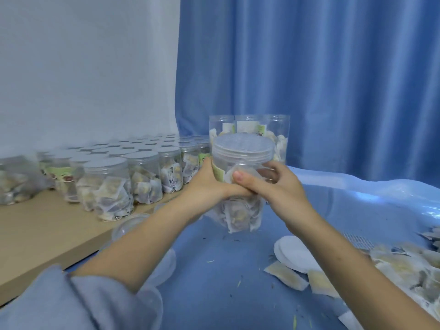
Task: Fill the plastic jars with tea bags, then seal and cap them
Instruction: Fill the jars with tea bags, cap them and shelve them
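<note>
Holding a filled jar (239,184) up over the blue cloth (214,270) with both hands.

From the head camera, the left hand (209,184) and right hand (269,184) curl their fingers round the jar's middle; a silver seal covers its mouth and tea bags show inside. Left of the jar, rows of sealed jars (123,172) stand on a wooden board (35,234); right of it lie loose tea bags (392,267) and white discs (292,256).
</note>
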Tool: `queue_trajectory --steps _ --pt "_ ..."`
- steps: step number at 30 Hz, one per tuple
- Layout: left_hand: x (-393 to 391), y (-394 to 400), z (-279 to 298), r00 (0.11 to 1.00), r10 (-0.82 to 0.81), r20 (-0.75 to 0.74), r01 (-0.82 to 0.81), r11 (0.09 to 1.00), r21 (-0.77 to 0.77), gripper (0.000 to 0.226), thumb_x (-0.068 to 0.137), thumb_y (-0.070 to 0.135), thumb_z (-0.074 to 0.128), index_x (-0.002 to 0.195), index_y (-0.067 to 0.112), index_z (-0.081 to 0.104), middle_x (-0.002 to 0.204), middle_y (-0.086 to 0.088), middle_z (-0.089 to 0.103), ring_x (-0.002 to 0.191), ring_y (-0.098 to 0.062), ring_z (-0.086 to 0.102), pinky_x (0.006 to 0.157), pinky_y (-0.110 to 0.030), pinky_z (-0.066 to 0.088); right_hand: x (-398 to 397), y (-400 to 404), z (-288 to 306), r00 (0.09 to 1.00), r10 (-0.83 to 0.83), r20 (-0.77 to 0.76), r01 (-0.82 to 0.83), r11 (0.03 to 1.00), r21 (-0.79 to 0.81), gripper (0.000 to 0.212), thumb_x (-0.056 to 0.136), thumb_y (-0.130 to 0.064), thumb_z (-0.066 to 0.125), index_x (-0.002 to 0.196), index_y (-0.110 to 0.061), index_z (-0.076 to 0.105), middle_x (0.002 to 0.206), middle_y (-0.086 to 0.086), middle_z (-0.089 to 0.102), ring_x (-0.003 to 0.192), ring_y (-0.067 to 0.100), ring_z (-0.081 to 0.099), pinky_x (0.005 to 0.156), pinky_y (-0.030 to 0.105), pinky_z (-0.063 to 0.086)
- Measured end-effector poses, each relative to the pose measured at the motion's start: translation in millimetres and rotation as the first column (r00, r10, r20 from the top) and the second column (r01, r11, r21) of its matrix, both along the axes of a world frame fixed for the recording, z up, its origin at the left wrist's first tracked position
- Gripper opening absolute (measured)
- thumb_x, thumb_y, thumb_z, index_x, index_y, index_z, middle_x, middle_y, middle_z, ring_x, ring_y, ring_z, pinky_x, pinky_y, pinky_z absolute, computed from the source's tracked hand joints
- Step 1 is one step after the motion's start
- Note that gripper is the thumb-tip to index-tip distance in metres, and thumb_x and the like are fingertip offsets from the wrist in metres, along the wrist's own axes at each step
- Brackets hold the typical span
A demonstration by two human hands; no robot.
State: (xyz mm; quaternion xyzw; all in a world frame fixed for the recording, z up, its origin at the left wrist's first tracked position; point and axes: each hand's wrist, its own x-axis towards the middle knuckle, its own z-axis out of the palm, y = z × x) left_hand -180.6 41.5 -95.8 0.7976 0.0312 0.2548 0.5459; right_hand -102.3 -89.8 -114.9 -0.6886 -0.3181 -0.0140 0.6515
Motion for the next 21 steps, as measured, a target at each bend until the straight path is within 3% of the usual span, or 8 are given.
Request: queue_trajectory --steps 3,7,10,12,14,16,19,21 --pt "-29 31 8 0.998 -0.037 -0.043 0.041 0.995 0.093 0.062 0.062 0.001 0.083 0.114 0.021 0.056 0.097 0.013 0.073 0.088 0.004 0.067 0.068 -0.008 0.049 -14 31 10 0.997 0.071 0.021 -0.069 0.993 -0.098 0.093 0.031 -0.068 0.083 0.111 -0.028 0.059 0.102 -0.017 0.064 0.094 0.0 0.062 0.083 0.025 0.05" --pt "-70 81 11 0.992 0.118 -0.035 -0.112 0.984 0.138 0.045 0.063 0.009 0.084 0.083 0.032 0.051 0.052 0.035 0.058 0.052 0.022 0.053 0.043 0.002 0.036 -38 89 18 0.972 0.232 0.037 -0.223 0.959 -0.174 0.089 0.033 -0.07 0.077 0.111 -0.03 0.06 0.101 -0.016 0.068 0.096 0.004 0.064 0.084 0.03 0.052" --pt "-103 128 8 0.958 0.277 -0.072 -0.265 0.954 0.142 0.052 0.047 0.034 0.089 0.09 0.037 0.059 0.071 0.034 0.065 0.063 0.024 0.054 0.046 0.002 0.038 -58 140 20 0.951 0.292 0.097 -0.258 0.929 -0.267 0.096 0.034 -0.078 0.07 0.117 -0.03 0.059 0.109 -0.012 0.067 0.103 0.009 0.061 0.092 0.038 0.051" --pt "-125 156 3 0.921 0.375 -0.103 -0.361 0.923 0.132 0.059 0.041 0.041 0.089 0.093 0.035 0.061 0.068 0.023 0.065 0.062 0.012 0.058 0.044 -0.004 0.038 -73 173 17 0.938 0.325 0.125 -0.276 0.913 -0.3 0.098 0.033 -0.081 0.066 0.117 -0.03 0.06 0.11 -0.01 0.066 0.102 0.009 0.06 0.089 0.035 0.052" --pt "-146 180 -3 0.881 0.463 -0.1 -0.451 0.884 0.12 0.056 0.043 0.039 0.089 0.09 0.03 0.06 0.056 0.019 0.058 0.055 0.005 0.054 0.042 -0.008 0.037 -90 207 12 0.929 0.35 0.122 -0.298 0.901 -0.316 0.107 0.031 -0.083 0.064 0.122 -0.026 0.057 0.114 -0.007 0.064 0.104 0.01 0.059 0.083 0.027 0.049" --pt "-162 200 -11 0.847 0.531 -0.044 -0.524 0.845 0.104 0.048 0.046 0.029 0.091 0.08 0.024 0.057 0.047 0.023 0.055 0.048 0.014 0.052 0.038 -0.003 0.033 -104 237 5 0.924 0.368 0.106 -0.319 0.893 -0.319 0.114 0.032 -0.084 0.063 0.128 -0.023 0.053 0.12 -0.008 0.06 0.109 0.011 0.056 0.087 0.025 0.046" --pt "-179 224 -26 0.792 0.609 0.045 -0.609 0.784 0.124 0.047 0.049 0.02 0.091 0.07 0.029 0.051 0.049 0.025 0.058 0.049 0.025 0.048 0.04 0.001 0.032 -122 274 -3 0.917 0.379 0.125 -0.323 0.888 -0.327 0.101 0.037 -0.083 0.065 0.12 -0.026 0.055 0.116 -0.016 0.06 0.111 0.009 0.056 0.082 0.019 0.044" --pt "-187 237 -36 0.766 0.641 0.052 -0.641 0.756 0.13 0.044 0.051 0.022 0.09 0.071 0.034 0.052 0.056 0.038 0.057 0.057 0.026 0.05 0.044 0.002 0.035 -129 294 -12 0.902 0.408 0.146 -0.334 0.869 -0.364 0.111 0.038 -0.085 0.061 0.128 -0.022 0.051 0.126 -0.008 0.056 0.116 0.013 0.053 0.09 0.026 0.046"
